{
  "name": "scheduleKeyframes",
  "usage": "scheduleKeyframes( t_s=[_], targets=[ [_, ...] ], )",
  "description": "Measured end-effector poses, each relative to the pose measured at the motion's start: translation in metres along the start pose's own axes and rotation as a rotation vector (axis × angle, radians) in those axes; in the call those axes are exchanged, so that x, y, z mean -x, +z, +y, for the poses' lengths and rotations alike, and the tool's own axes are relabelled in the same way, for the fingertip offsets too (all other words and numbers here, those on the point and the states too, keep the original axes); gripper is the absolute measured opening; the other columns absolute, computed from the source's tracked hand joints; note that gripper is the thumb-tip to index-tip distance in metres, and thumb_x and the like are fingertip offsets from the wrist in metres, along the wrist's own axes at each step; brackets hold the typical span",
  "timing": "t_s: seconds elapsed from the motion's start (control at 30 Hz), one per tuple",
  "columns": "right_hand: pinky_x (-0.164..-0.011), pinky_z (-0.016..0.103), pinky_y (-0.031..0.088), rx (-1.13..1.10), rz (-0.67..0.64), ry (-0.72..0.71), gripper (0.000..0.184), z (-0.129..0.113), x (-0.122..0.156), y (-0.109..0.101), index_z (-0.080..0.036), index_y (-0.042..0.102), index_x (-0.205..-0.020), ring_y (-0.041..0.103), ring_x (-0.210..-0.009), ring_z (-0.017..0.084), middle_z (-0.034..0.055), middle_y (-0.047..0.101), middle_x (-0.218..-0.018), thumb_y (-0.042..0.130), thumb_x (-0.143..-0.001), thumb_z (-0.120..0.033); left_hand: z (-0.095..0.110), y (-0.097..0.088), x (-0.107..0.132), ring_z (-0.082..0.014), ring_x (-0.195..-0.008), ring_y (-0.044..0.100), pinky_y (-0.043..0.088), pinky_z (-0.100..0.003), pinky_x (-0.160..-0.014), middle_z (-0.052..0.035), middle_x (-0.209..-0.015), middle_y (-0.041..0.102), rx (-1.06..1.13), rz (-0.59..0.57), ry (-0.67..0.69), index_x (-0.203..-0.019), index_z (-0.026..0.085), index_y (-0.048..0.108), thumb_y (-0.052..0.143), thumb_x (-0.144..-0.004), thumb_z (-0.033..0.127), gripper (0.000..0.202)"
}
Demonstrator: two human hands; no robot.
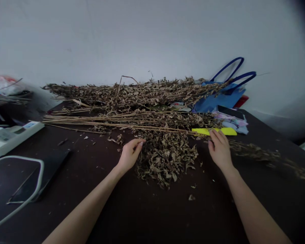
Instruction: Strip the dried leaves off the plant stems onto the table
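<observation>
A heap of loose dried leaves (165,156) lies on the dark table (147,210) between my hands. My left hand (129,154) rests at the heap's left edge, fingers curled and touching the leaves. My right hand (220,149) lies on the table at the heap's right side, fingers stretched toward a yellow flat strip (215,131). Long dried stalks (112,122) run across the table just behind the heap. A bigger pile of dried leafy branches (142,93) lies against the wall.
A blue bag with handles (223,95), a dark phone (230,112) and cloth scraps sit at the back right. A white device (12,134) and a dark tablet (40,176) with a white cable lie at the left. Leaf crumbs scatter the tabletop.
</observation>
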State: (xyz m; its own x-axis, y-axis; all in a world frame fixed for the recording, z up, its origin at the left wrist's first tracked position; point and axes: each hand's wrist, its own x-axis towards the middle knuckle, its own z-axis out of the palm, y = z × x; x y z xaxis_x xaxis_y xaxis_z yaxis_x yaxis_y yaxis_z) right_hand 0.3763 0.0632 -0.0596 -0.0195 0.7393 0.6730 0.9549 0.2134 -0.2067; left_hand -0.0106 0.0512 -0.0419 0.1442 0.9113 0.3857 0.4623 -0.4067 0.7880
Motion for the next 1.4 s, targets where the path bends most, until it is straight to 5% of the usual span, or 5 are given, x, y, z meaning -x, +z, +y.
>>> scheduleKeyframes(
  t_s=[0.3, 0.73, 1.07, 1.2, 1.4],
  targets=[
    [-0.078, 0.038, 0.041, 0.211, 0.002, -0.037, 0.028, 0.014, 0.004, -0.004, -0.019, 0.064, -0.098, 0.054, -0.082, 0.024, 0.0085, 0.063, -0.086, 0.042, -0.087, -0.032, -0.003, -0.006, -0.004, -0.0205, -0.09, 0.063, 0.049, -0.034, -0.082, -0.0065, -0.098, 0.07, 0.106, 0.02, -0.022, -0.099, 0.02, 0.066, 0.046, -0.087, 0.033, 0.027],
    [-0.076, 0.036, 0.04, 0.283, 0.243, -0.1, 0.025, 0.003, -0.007, -0.047, -0.02, 0.065, -0.09, 0.057, -0.079, 0.025, 0.0092, 0.063, -0.081, 0.044, -0.087, -0.033, -0.019, -0.024, -0.021, -0.0178, -0.086, 0.066, 0.052, -0.033, -0.076, -0.0136, -0.11, 0.064, 0.675, 0.239, -0.371, -0.11, 0.016, 0.055, 0.057, -0.079, 0.032, 0.036],
    [-0.071, 0.032, 0.041, 0.257, 0.335, -0.158, 0.028, 0.006, -0.01, -0.047, -0.018, 0.068, -0.087, 0.056, -0.072, 0.02, 0.0056, 0.062, -0.075, 0.047, -0.086, -0.036, -0.055, -0.068, -0.056, -0.016, -0.086, 0.06, 0.049, -0.03, -0.071, -0.0106, -0.1, 0.058, 0.129, 0.68, -0.484, -0.11, 0.016, 0.047, 0.042, -0.079, 0.019, 0.031],
    [-0.071, 0.032, 0.041, 0.247, 0.354, -0.167, 0.027, 0.004, -0.011, -0.049, -0.017, 0.069, -0.085, 0.057, -0.071, 0.02, 0.0056, 0.063, -0.075, 0.049, -0.086, -0.034, -0.064, -0.095, -0.084, -0.0251, -0.1, 0.055, 0.041, -0.04, -0.088, -0.0092, -0.096, 0.063, -0.244, 0.527, -0.429, -0.089, 0.017, 0.062, 0.052, -0.072, 0.021, 0.02],
    [-0.072, 0.032, 0.042, 0.276, 0.378, -0.183, 0.023, 0.005, -0.011, -0.055, -0.019, 0.069, -0.087, 0.057, -0.072, 0.02, 0.0052, 0.063, -0.076, 0.051, -0.085, -0.033, -0.09, -0.127, -0.12, -0.0426, -0.094, 0.056, 0.037, -0.058, -0.078, -0.0207, -0.083, 0.067, -0.69, 0.146, -0.452, -0.064, 0.013, 0.065, 0.057, -0.064, 0.022, 0.013]
  ],
)
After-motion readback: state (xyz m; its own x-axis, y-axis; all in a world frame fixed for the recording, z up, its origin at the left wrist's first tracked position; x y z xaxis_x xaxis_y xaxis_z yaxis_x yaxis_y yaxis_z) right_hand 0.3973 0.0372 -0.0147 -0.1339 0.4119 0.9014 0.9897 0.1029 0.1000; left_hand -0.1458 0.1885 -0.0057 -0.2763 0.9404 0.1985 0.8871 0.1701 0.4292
